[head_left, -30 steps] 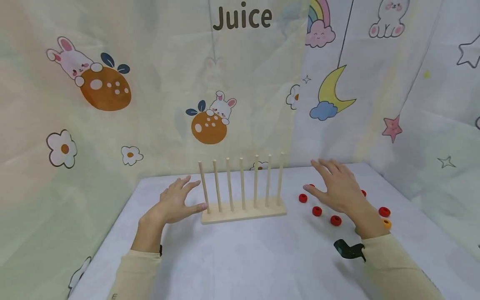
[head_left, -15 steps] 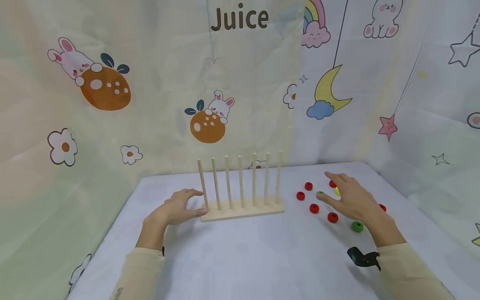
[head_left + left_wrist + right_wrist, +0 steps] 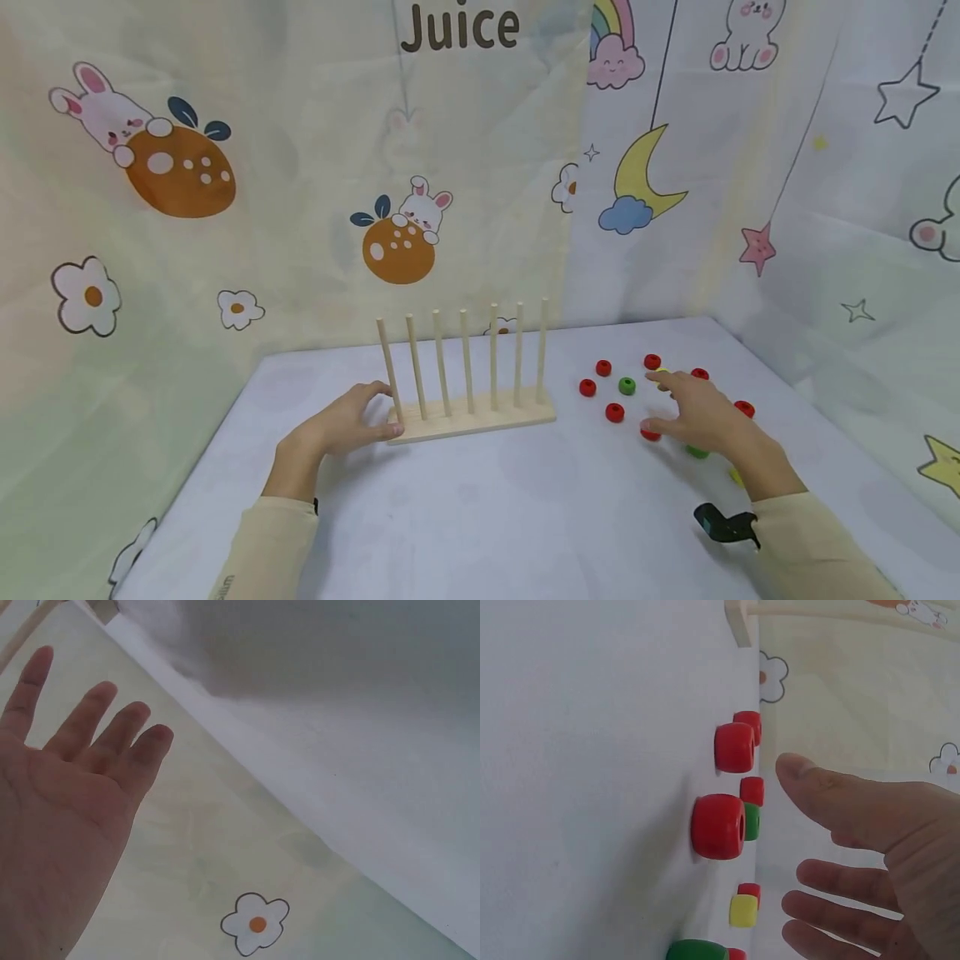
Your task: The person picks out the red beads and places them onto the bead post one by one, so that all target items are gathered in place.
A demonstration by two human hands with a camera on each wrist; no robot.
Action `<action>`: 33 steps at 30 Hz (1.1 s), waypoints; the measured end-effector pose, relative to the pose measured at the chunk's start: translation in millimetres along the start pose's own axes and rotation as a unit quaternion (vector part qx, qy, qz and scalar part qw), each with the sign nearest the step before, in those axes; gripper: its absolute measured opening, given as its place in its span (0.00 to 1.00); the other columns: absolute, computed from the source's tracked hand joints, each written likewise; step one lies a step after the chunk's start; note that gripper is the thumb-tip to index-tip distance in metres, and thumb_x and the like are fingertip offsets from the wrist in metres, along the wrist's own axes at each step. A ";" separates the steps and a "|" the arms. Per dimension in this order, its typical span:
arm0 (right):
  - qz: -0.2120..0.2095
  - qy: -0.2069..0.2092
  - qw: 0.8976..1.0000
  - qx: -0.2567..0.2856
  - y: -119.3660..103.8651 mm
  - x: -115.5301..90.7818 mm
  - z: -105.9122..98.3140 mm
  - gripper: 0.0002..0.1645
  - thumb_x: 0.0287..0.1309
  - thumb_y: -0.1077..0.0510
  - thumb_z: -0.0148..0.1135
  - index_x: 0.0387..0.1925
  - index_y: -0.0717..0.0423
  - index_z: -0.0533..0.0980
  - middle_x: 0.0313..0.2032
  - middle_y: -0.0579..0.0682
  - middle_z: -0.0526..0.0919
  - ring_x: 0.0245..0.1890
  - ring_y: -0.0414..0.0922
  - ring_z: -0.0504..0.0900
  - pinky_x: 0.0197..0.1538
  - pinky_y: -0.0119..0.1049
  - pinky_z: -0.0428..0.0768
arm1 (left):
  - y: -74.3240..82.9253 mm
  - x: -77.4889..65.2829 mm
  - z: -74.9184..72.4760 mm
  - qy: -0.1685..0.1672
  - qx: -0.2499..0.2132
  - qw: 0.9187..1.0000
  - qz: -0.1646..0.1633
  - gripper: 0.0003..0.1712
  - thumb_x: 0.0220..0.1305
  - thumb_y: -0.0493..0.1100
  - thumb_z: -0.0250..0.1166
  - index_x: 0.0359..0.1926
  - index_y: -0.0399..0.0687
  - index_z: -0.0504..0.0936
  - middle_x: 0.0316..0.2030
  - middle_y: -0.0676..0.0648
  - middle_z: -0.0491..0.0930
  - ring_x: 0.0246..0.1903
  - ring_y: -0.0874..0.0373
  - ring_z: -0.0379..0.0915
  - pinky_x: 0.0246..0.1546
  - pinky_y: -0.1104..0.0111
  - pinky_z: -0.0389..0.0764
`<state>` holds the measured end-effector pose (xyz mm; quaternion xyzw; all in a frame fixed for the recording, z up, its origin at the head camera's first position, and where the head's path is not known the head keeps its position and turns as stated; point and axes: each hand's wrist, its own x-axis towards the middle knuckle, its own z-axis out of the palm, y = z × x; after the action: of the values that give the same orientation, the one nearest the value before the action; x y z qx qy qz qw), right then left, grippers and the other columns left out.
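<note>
A pale wooden peg rack (image 3: 472, 423), with several upright pegs on a flat base, stands mid-table in the head view. My left hand (image 3: 337, 425) is at its left end, thumb by the base's front corner and index finger near the end peg. In the left wrist view that hand's fingers (image 3: 82, 735) are spread and fairly straight; the thumb is hidden. My right hand (image 3: 708, 417) hovers over scattered beads, thumb and fingers apart with nothing between them. In the right wrist view its thumb (image 3: 832, 795) is near a red bead (image 3: 718, 826) and a green bead (image 3: 751, 821).
More beads lie on the white table at right, including a red bead (image 3: 588, 387), a green bead (image 3: 627, 386) and a yellow bead (image 3: 743, 910). A patterned cloth backdrop (image 3: 300, 208) rises behind the table. A dark strap (image 3: 726, 525) hangs from the right sleeve.
The left hand has come down closer to the rack's end. The right hand has lowered toward the beads, after first shifting right. The head view has turned slightly right.
</note>
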<state>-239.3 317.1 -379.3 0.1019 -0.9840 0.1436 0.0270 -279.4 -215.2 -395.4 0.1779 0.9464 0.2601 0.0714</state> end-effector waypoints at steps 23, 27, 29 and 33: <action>0.002 -0.056 0.998 0.028 0.2 3.2 27.2 0.33 0.53 0.51 0.79 0.58 0.59 0.78 0.51 0.59 0.85 0.50 0.56 0.82 0.47 0.51 0.87 | -7.3 7.7 13.1 -0.012 0.023 0.999 -0.028 0.25 0.61 0.59 0.74 0.56 0.61 0.79 0.62 0.37 0.78 0.65 0.37 0.71 0.64 0.40 0.70; 0.000 -0.056 0.998 0.031 2.6 4.2 28.6 0.30 0.53 0.53 0.79 0.56 0.58 0.79 0.50 0.58 0.85 0.49 0.56 0.82 0.47 0.51 0.87 | -7.2 11.3 13.1 -0.006 0.034 0.999 -0.031 0.26 0.61 0.56 0.75 0.57 0.60 0.80 0.62 0.38 0.78 0.64 0.38 0.72 0.64 0.41 0.71; -0.003 -0.058 0.998 0.031 3.3 5.3 29.1 0.27 0.54 0.54 0.78 0.54 0.58 0.80 0.47 0.56 0.85 0.46 0.54 0.82 0.46 0.50 0.87 | -7.6 12.9 12.9 -0.006 0.039 0.999 -0.035 0.27 0.61 0.55 0.75 0.59 0.59 0.80 0.62 0.38 0.78 0.65 0.38 0.71 0.65 0.41 0.70; -0.014 -0.060 0.998 0.033 1.4 8.6 28.6 0.21 0.57 0.59 0.75 0.52 0.57 0.81 0.41 0.50 0.84 0.41 0.48 0.80 0.45 0.47 0.87 | -9.5 15.1 11.2 -0.009 0.046 0.998 -0.044 0.29 0.60 0.54 0.76 0.61 0.57 0.80 0.63 0.39 0.78 0.67 0.38 0.70 0.67 0.41 0.68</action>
<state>-248.7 308.6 -406.4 0.1253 -0.9770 0.1695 -0.0331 -293.7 -211.9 -410.6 0.1420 0.9634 0.2115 0.0834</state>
